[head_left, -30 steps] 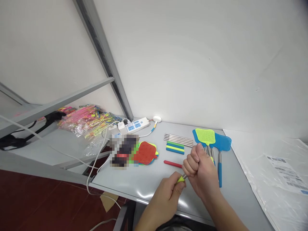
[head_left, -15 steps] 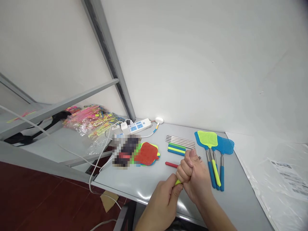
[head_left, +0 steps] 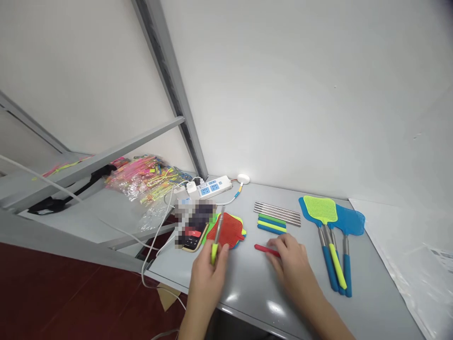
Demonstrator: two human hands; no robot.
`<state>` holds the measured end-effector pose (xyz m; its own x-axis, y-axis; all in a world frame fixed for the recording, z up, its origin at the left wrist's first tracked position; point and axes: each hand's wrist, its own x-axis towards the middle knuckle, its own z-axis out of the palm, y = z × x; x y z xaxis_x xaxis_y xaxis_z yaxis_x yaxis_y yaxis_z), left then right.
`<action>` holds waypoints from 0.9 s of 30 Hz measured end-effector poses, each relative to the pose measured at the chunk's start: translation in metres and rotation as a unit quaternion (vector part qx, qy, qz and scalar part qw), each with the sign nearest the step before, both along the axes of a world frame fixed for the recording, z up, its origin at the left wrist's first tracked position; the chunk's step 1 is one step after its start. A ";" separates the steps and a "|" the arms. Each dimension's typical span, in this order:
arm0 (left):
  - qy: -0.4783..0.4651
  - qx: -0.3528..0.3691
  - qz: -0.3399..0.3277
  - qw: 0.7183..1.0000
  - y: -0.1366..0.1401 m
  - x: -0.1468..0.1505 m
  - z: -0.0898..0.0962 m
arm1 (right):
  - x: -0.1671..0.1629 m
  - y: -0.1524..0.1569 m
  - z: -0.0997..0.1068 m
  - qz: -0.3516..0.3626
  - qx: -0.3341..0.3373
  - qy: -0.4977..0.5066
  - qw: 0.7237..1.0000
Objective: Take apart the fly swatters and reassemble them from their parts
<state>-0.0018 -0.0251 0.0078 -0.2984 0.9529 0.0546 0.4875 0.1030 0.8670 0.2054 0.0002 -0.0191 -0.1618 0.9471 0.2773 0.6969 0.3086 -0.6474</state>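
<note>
My left hand (head_left: pixel 206 276) is closed around a yellow-green handle (head_left: pixel 214 253), from whose top a metal rod (head_left: pixel 219 227) points up and away. The rod passes in front of a stack of fly swatter heads (head_left: pixel 230 231), red on top. On the table, my right hand (head_left: pixel 292 262) has its thumb and fingers on a red handle (head_left: pixel 262 248). Beyond it lie several green, blue and yellow handles (head_left: pixel 272 225), with a row of metal rods (head_left: pixel 278 213) behind them. Fly swatters with yellow-green (head_left: pixel 320 208) and blue heads (head_left: pixel 350 220) lie to the right.
A partly blurred phone (head_left: pixel 194 238) lies left of the swatter heads. Behind it are a white power strip (head_left: pixel 214 186) and loose cables. Bagged colourful items (head_left: pixel 141 177) rest on a side shelf. White plastic sheeting (head_left: pixel 399 245) covers the right side.
My hands have come apart from their joint grip. The left moved left with the yellow-green handle, its rod now showing; the right came down onto the red handle. The view shifted slightly.
</note>
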 end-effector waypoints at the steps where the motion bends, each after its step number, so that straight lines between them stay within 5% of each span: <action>1: -0.010 0.005 0.024 1.000 -0.002 -0.005 -0.004 | 0.002 -0.002 -0.009 -0.006 0.018 -0.058 0.998; 5: -0.048 0.013 0.072 0.996 -0.010 -0.012 -0.019 | 0.005 0.003 -0.025 -0.030 0.066 -0.168 0.983; 13: -0.080 0.031 0.072 0.994 -0.004 -0.011 -0.036 | -0.001 0.025 -0.011 -0.052 0.092 -0.231 0.967; 22: -0.056 0.040 0.026 0.997 -0.006 -0.017 -0.039 | -0.053 0.038 0.006 0.077 0.135 -0.267 0.951; 27: -0.049 0.053 0.027 0.997 -0.009 -0.017 -0.039 | -0.057 0.040 0.000 0.087 0.171 -0.240 0.952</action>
<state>-0.0185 -0.0338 -0.0317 -0.3586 0.9255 0.1220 0.3956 0.0324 0.9178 0.1486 0.0399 -0.0187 -0.4945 0.7622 0.4178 0.8058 0.5821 -0.1083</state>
